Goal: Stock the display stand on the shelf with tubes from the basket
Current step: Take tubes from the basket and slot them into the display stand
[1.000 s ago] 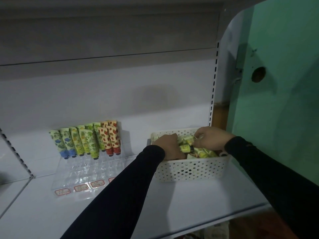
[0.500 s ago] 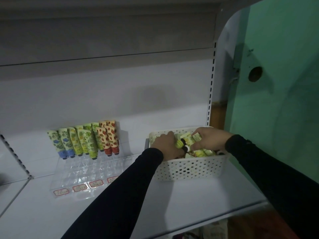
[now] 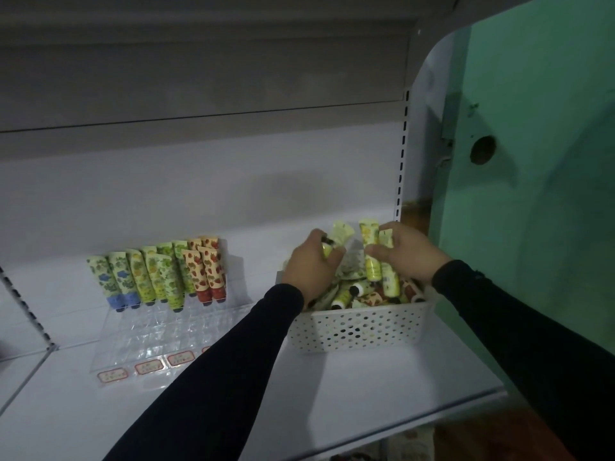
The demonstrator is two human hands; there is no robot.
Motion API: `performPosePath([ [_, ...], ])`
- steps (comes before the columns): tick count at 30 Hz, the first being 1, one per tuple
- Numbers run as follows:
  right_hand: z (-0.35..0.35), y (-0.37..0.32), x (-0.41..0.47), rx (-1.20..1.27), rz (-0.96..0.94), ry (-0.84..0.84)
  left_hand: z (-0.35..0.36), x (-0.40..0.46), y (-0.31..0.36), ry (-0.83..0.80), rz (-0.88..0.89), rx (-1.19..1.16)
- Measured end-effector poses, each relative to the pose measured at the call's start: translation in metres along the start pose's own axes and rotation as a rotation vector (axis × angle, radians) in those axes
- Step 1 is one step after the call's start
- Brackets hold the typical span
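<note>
- Head view: both hands have risen out of the white perforated basket (image 3: 359, 324) since a moment ago; they were buried among the tubes then.
- The left hand (image 3: 311, 266) is curling round a yellow-green tube (image 3: 337, 239).
- The right hand (image 3: 404, 252) is pinching two yellow tubes (image 3: 371, 251), upright, caps down.
- The clear display stand (image 3: 149, 331) is sitting on the shelf (image 3: 332, 394) left of the basket, its back rows holding blue, green and red tubes (image 3: 159, 277).
- Its front labels (image 3: 148, 367) are too small to read.
</note>
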State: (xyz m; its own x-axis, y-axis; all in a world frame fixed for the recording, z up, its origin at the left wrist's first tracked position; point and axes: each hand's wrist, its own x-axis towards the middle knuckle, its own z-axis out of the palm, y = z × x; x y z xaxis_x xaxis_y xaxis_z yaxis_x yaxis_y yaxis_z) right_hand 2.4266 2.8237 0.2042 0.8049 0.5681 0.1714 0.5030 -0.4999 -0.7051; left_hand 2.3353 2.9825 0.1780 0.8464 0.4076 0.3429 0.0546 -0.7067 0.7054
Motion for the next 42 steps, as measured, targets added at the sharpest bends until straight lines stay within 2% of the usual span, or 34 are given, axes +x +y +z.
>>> performPosePath([
  [2, -0.002, -0.007, -0.001, 0.094, -0.018, 0.057, -0.007, 0.002, 0.008, 0.106, -0.041, -0.241],
  [4, -0.001, -0.016, -0.004, 0.16, -0.04, 0.073, -0.016, -0.001, 0.014, 0.135, -0.111, -0.45],
  [8, 0.01, -0.04, -0.011, 0.228, -0.095, 0.016, -0.031, -0.012, 0.013, 0.028, -0.234, -0.66],
  [11, 0.023, -0.057, -0.015, 0.265, -0.133, -0.031, -0.045, -0.025, 0.004, -0.012, -0.254, -0.763],
  [16, 0.05, -0.088, -0.025, 0.274, -0.166, -0.137, -0.077, -0.056, -0.012, -0.019, -0.28, -0.815],
  [19, 0.071, -0.102, -0.03, 0.238, -0.213, -0.219, -0.097, -0.082, -0.018, 0.015, -0.286, -0.891],
  [22, 0.091, -0.117, -0.035, 0.243, -0.21, -0.269, -0.108, -0.087, -0.049, 0.119, -0.348, -0.928],
  [24, 0.104, -0.124, -0.037, 0.274, -0.202, -0.309, -0.118, -0.094, -0.063, 0.099, -0.355, -0.897],
  [28, 0.119, -0.134, -0.036, 0.271, -0.191, -0.276, -0.138, -0.112, -0.093, 0.112, -0.349, -0.855],
  [31, 0.127, -0.142, -0.036, 0.415, -0.151, -0.259, -0.154, -0.126, -0.116, 0.202, -0.368, -0.881],
  [38, 0.151, -0.155, -0.032, 0.453, -0.064, -0.282, -0.178, -0.154, -0.165, 0.496, -0.405, -0.871],
  [42, 0.153, -0.156, -0.028, 0.203, -0.135, -0.329, -0.18, -0.159, -0.181, 0.658, -0.408, -0.819],
])
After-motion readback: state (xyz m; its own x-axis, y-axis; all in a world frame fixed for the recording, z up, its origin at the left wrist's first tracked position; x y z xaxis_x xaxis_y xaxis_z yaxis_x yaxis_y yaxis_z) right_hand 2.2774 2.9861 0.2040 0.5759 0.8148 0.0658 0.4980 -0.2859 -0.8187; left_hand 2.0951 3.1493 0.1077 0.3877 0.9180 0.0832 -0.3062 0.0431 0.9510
